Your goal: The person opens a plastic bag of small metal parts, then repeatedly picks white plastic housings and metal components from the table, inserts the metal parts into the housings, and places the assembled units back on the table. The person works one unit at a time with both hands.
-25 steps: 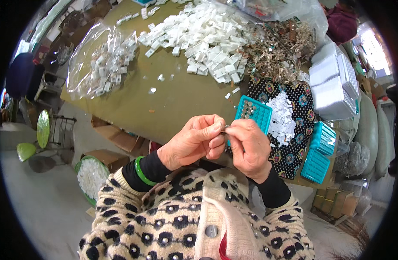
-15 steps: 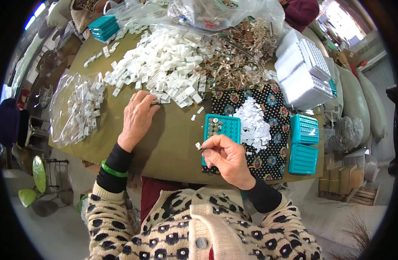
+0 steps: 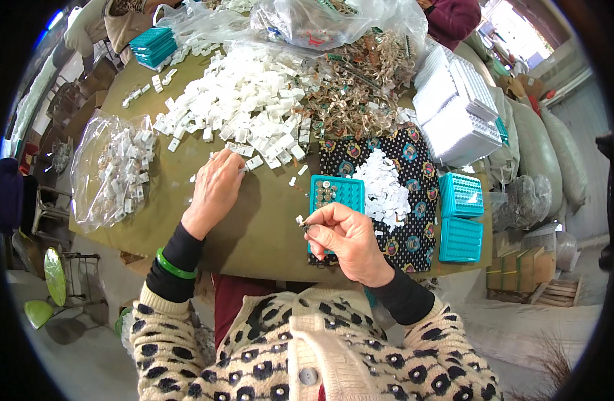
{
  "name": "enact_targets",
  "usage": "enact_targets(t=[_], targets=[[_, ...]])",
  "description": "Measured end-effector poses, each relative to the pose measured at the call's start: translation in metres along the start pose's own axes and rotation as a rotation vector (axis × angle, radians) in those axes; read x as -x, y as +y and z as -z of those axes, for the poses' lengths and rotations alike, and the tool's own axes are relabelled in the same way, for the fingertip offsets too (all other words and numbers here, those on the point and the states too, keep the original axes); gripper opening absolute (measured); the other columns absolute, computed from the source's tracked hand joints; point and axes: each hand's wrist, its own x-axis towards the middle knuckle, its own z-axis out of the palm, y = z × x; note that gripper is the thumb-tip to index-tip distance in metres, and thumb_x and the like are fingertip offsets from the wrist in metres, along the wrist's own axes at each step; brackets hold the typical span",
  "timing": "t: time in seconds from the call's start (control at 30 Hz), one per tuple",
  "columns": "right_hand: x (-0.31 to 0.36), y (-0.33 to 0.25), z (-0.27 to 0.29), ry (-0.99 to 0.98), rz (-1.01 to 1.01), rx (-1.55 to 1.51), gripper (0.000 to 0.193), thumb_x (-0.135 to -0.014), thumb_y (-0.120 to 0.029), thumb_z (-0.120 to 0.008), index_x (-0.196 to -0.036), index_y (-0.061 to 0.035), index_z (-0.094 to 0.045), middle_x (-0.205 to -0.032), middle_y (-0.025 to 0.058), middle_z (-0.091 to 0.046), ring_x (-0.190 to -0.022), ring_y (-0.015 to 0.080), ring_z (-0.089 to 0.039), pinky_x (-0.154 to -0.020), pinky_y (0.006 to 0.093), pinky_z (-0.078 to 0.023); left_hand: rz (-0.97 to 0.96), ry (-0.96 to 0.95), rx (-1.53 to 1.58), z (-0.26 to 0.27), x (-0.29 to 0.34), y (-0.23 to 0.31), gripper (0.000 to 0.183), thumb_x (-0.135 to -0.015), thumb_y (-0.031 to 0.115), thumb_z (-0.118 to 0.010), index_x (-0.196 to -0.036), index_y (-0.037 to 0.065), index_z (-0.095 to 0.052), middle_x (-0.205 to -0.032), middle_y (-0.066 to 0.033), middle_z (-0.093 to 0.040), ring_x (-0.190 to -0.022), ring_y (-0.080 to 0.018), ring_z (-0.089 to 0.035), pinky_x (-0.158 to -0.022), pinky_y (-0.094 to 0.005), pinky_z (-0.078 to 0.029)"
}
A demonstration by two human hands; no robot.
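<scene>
fingers [image 3: 330,213] of the right hand [image 3: 358,244] were closed in a pinch, thumb and forefinger together on a small part [image 3: 299,219] that stuck out past their tips to the left, pale at its end and darker by the grip; it was too small to make out more. the other fingers curled in beneath. this hand was at the near side of a teal tray [image 3: 349,192], hiding some of it, and round metal bits [image 3: 322,195] sat in the tray's left columns.

the left hand [image 3: 214,192] reached forward over the bench [image 3: 265,224], palm down, its fingers bent and close together at the near edge of the heap [image 3: 230,93] of white pieces. one piece showed right by the fingertips, but whether they had hold of it could not be told, nor how wide the thumb stood off.

by the look of it, the step in hand was a pick from the heap by the left hand, with the small part held ready in the right. the next move seemed to call for a light pinch on one piece, clear of its neighbours, and a steady right hand, so that the small part would not slip onto the bench or among the metal bits.
</scene>
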Motion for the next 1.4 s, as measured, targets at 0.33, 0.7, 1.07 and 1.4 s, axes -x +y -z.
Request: enact_targets(t=[0.33,0.7,1.07,1.4], targets=[[-0.014,-0.004,-0.019,0.087,0.072,-0.071,0.010,-0.090,-0.006,-0.068,-0.094,0.0010,-0.061,-0.080,0.0081,-0.067,-0.060,0.0109,-0.059,-0.052,0.0228,-0.048,0.780,-0.060,1.664,0.026,0.039,0.038,0.028,-0.090,0.002,-0.064,-0.118,0.000,-0.064,-0.095,-0.0079,-0.069,-0.077,-0.0157,-0.066,-0.068,-0.0265,-0.054],[-0.015,0.003,-0.036,0.065,0.076,0.001,0.006,-0.088,0.000,-0.065,-0.091,0.0016,-0.060,-0.076,0.0053,-0.063,-0.060,0.0084,-0.056,-0.056,0.0209,-0.046,0.672,0.042,1.942,-0.002,0.074,0.080,0.034,-0.086,-0.001,-0.068,-0.119,0.000,-0.062,-0.101,-0.0124,-0.068,-0.087,-0.0213,-0.068,-0.077,-0.0345,-0.058],[-0.008,0.000,-0.046,0.040,-0.002,0.109,0.008,-0.090,-0.004,-0.065,-0.088,0.0017,-0.060,-0.071,0.0027,-0.060,-0.054,0.0040,-0.047,-0.050,0.0193,-0.038,0.587,0.161,1.816,-0.007,0.083,0.081,0.029,-0.081,-0.006,-0.071,-0.108,0.001,-0.065,-0.097,-0.0121,-0.069,-0.083,-0.0208,-0.067,-0.073,-0.0362,-0.057],[-0.013,0.002,-0.042,-0.026,-0.153,-0.116,0.007,-0.087,-0.001,-0.065,-0.085,0.0012,-0.060,-0.067,0.0021,-0.056,-0.048,0.0045,-0.040,-0.047,0.0220,-0.036,0.672,-0.006,2.004,-0.002,0.083,0.070,0.026,-0.079,-0.004,-0.074,-0.103,0.001,-0.065,-0.094,-0.0120,-0.069,-0.077,-0.0213,-0.067,-0.071,-0.0332,-0.057]])
